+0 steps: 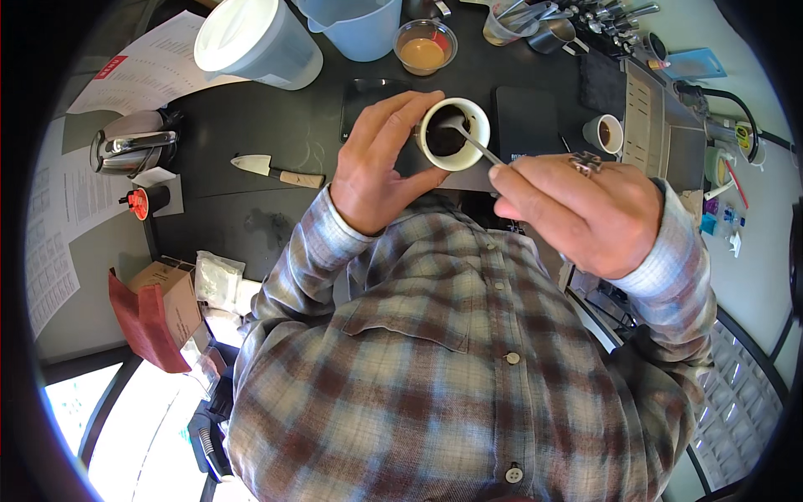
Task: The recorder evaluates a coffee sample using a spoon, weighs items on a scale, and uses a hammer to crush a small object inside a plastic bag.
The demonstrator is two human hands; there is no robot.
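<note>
My left hand (pixel 389 157) grips a small white cup (pixel 478 135) from its left side, fingers behind and thumb in front. Dark brown contents (pixel 443 139) show inside the cup; whether they are liquid or grounds I cannot tell. In my right hand (pixel 577 207), which wears a cross-shaped ring, the handle of a metal spoon (pixel 480 149) is pinched between thumb and fingers. The spoon's bowl dips into the cup at the dark contents. Partly behind my left hand lies a flat black device (pixel 364 94) on the dark counter (pixel 213 144).
A knife (pixel 276 172) lies to the left. At the back stand a lidded white tub (pixel 263 50), a blue pitcher (pixel 357 31) and a clear bowl of tan liquid (pixel 423 55). Right of the cup are a flat black device (pixel 526 119), another white cup (pixel 603 133) and a metal sink (pixel 680 150).
</note>
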